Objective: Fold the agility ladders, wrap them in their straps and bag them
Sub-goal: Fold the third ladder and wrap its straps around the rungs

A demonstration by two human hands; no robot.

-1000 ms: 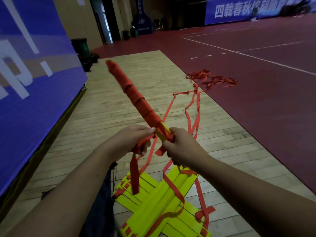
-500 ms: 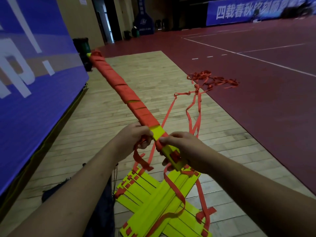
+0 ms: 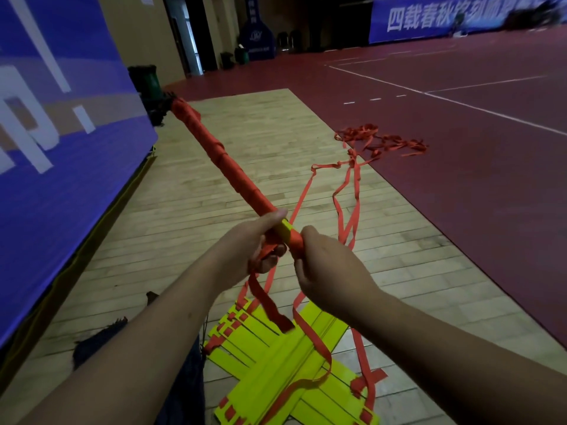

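Now the left hand [image 3: 245, 250] and right hand [image 3: 331, 271] are gripping the raised ladder bundle's [image 3: 221, 161] near end, and I think pulling the strap [image 3: 302, 194] tight is making each loop snug.

Matt red woven straps [image 3: 345, 191], smooth yellow plastic rungs [image 3: 285, 360], glossy wood-plank floor [image 3: 190, 210], matt maroon court [image 3: 460, 148]

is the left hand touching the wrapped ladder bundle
Touching. The head view shows the left hand with its thumb lying across the wrapped ladder bundle and the strap gripped beneath.
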